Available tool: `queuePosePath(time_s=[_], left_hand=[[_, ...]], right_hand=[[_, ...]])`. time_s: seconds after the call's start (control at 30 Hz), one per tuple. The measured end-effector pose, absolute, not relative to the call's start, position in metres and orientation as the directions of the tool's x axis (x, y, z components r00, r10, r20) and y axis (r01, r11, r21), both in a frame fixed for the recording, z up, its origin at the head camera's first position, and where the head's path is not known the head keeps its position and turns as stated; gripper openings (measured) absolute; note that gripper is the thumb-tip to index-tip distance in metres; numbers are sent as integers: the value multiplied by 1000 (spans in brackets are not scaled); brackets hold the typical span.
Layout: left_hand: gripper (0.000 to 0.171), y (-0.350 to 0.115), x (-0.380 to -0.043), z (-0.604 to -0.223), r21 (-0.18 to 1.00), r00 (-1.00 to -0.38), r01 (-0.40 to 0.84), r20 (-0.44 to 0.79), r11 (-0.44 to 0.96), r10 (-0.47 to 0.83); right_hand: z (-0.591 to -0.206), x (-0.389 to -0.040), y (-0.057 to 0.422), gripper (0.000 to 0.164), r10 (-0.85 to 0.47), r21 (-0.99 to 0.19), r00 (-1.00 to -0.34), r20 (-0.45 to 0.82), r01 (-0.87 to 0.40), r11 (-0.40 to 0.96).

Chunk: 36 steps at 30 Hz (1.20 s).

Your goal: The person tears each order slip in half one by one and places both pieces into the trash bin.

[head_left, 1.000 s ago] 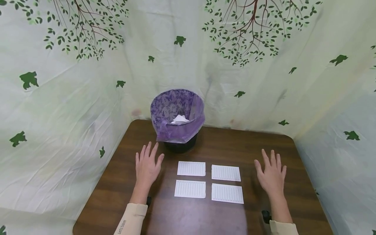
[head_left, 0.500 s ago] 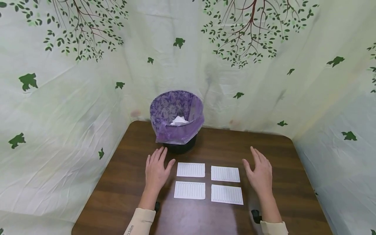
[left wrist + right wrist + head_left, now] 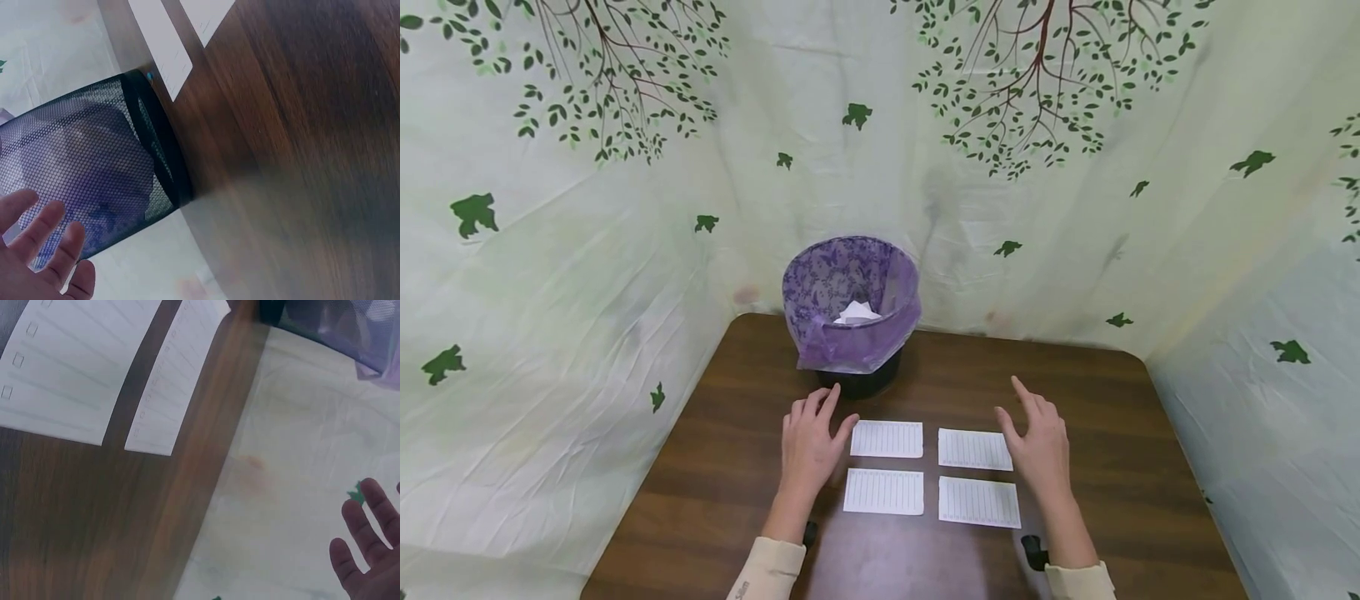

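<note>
Several lined white paper sheets lie in two rows on the table, among them a back left sheet [image 3: 887, 439], a back right sheet [image 3: 974, 450], a front left sheet [image 3: 883, 492] and a front right sheet [image 3: 979, 502]. My left hand [image 3: 808, 442], fingers spread and slightly bent, hovers beside the left sheets, its thumb tip at the back left sheet's edge. Over on the other side, my right hand [image 3: 1040, 442] has its thumb near the back right sheet's corner. Neither hand holds anything. Checkbox-like marks line one sheet [image 3: 75, 369] in the right wrist view.
A black mesh bin [image 3: 81, 169] with a purple liner [image 3: 857, 346] stands at the back of the brown wooden table [image 3: 1120, 467]. White paper [image 3: 857, 312] lies inside it. A pale leaf-print cloth [image 3: 955, 208] hangs behind the table and along its sides.
Both hands have moved inward toward the sheets, the left one to the right and the right one to the left. Their fingers are a little more bent. The sheets have stayed put.
</note>
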State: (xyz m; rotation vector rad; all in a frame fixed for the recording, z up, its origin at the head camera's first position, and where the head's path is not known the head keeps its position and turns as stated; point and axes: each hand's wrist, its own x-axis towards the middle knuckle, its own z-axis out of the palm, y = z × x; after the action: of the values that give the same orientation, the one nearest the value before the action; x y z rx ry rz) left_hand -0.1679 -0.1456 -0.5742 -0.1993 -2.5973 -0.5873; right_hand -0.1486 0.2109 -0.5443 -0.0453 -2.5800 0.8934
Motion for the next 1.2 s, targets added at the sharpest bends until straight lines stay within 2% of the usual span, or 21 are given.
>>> queuePosePath(time_s=[0.2,0.4,1.2], left_hand=[[63,-137,-167,-578,361,-881,248,470,899,54],[64,-132,-164,-582,364,-899,240,432,900,65],[57,-118,-166,-594,401,-929,239,361,884,87]], right_hand=[[-547,-150,203,59,144,-594,-926,350,-101,798],[-554,-152,196,54,98,-567,-918,384,-151,810],[-583,-155,159,48,46,-604,-944,328,-172,779]])
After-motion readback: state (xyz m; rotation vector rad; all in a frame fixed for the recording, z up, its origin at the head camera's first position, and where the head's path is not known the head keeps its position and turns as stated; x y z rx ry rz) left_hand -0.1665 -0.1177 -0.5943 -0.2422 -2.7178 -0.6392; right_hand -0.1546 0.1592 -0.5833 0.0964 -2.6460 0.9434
